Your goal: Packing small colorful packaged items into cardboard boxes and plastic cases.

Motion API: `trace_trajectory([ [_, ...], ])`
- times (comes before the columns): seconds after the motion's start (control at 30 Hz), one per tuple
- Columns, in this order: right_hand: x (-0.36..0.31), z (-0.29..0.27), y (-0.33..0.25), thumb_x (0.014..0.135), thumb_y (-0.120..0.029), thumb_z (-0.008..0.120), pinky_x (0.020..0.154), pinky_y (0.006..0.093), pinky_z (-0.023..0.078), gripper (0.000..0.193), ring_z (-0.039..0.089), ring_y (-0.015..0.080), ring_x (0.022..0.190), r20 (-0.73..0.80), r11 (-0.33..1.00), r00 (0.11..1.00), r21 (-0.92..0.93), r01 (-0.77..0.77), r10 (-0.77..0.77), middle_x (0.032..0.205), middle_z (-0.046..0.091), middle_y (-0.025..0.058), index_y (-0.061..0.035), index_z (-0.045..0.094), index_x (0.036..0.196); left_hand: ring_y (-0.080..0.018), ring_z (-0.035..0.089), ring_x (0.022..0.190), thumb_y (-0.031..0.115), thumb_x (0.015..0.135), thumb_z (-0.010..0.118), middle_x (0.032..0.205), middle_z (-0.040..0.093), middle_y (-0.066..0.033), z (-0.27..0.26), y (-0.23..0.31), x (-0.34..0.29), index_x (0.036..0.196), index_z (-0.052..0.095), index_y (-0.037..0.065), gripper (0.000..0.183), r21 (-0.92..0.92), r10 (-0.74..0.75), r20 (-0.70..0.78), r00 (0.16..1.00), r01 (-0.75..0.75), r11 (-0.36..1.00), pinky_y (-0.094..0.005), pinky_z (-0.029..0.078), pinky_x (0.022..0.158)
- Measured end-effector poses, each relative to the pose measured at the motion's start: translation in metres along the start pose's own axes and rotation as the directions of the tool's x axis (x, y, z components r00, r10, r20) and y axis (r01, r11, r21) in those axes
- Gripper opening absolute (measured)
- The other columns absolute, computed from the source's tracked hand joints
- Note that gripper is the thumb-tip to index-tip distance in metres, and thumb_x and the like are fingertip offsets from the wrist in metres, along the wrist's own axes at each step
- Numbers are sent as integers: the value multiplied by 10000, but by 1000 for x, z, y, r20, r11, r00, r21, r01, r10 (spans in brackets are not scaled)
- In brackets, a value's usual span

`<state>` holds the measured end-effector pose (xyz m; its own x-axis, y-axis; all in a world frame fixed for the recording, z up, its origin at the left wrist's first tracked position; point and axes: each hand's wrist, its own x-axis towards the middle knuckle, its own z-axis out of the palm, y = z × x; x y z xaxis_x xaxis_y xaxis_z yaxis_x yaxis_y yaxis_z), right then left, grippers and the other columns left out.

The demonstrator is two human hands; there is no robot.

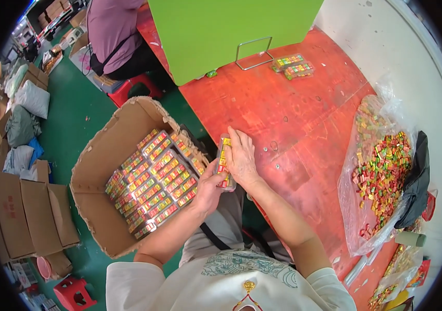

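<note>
Here's the clear pack (225,145) of small coloured pieces, tilted at the edge of the red table (252,106): left hand (211,187) curled round its lower end, right hand (241,158) gripping its side, fingers nearly straight. Left, a carton (90,217) holds similar packs (171,173); right, a plastic bag (348,207) cradles loose pieces (383,161).

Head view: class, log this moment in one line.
left hand: holding clear pack; right hand: against same pack; cardboard box: similar packs inside
</note>
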<state>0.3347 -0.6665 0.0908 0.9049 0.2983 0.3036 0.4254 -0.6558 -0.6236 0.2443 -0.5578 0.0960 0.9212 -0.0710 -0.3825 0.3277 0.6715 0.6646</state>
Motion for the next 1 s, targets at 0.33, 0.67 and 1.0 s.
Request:
trace_trajectory([
  [0.33,-72,-7,-24,920,-33,527,1051,333,381,505,497,235,1236,223,474,929,810,-345,296,1362,486,167,16,404,1407,-151,548,1092,125,914,555,1294,514,-63,-1,-73,-60,1467,294,49,616,57,107,-39,994,-104,993,-303,467,911],
  [0.67,-131,0,-57,920,4,443,914,294,460,466,545,162,1068,341,179,874,891,-418,346,1251,533,102,-27,435,1385,-162,417,1279,195,962,545,1391,443,-90,-29,-63,-115,1489,249,31,626,143,-8,-74,997,18,989,-312,334,1068],
  [1.0,-88,5,-79,917,-67,507,1061,386,361,567,438,244,1274,337,606,941,745,-279,19,1390,442,141,-16,333,1454,-142,508,1155,126,921,561,1249,523,-50,-73,1,-113,1415,372,30,538,94,50,-73,996,-43,995,-314,408,999],
])
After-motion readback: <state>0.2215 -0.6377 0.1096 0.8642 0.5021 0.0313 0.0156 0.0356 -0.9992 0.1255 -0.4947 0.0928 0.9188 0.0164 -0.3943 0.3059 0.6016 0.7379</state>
